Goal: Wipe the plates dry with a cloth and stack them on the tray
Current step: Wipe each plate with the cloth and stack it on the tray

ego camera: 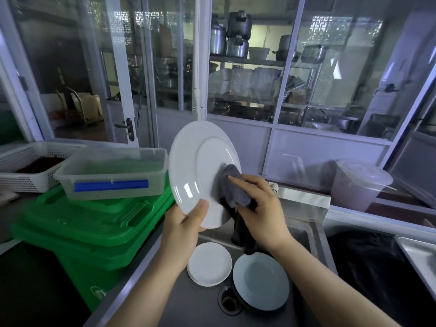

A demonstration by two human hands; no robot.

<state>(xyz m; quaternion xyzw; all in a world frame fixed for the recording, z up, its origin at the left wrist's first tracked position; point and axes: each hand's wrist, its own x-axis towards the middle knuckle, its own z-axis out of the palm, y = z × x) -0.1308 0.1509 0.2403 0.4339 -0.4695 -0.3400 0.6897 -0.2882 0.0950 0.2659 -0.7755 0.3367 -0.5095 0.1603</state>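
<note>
Left hand (pixel 186 223) grips a raised plate (pixel 200 171), right hand (pixel 259 208) presses a cloth (pixel 232 185) on it; two plates (pixel 259 279) wait in the sink (pixel 188 308), none stacked

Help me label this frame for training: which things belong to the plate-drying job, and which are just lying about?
Job:
- plate, held by left hand
- cloth, in right hand
- sink plates

Lying about:
- green bin
- clear box
- white basket
- lidded tub

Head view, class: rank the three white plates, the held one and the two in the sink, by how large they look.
1. Held plate, largest, though nearest the camera.
2. Right sink plate.
3. Left sink plate, slightly smaller; it seems to top a stack.
</note>
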